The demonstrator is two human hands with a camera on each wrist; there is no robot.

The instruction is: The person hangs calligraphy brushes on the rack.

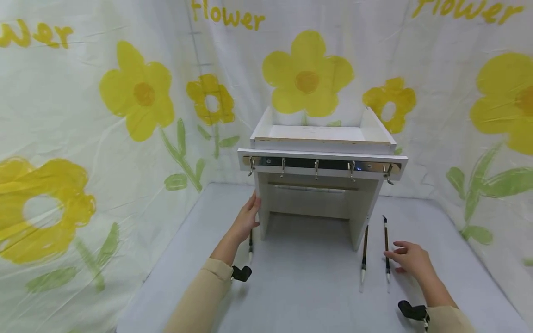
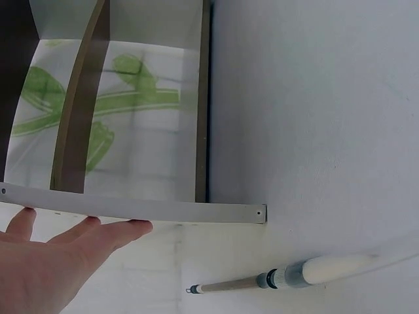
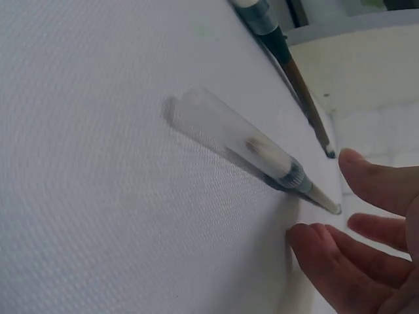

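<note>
1. Left hand (image 1: 248, 217), fingers straight, presses flat on the white rack's (image 1: 320, 180) left leg.
2. Right hand (image 1: 410, 259) hovers open-fingered over a capped brush (image 1: 387, 247) lying on the table (image 1: 308, 286), at the rack's 4 o'clock.
3. A second brush (image 1: 364, 253) lies just beside it; a third brush (image 1: 251, 243) sits at the left hand's 6 o'clock.

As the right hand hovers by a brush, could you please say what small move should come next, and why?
Probably close the right hand on the rightmost brush: its fingers are open beside it, not gripping, while the left hand steadies the white rack.
</note>
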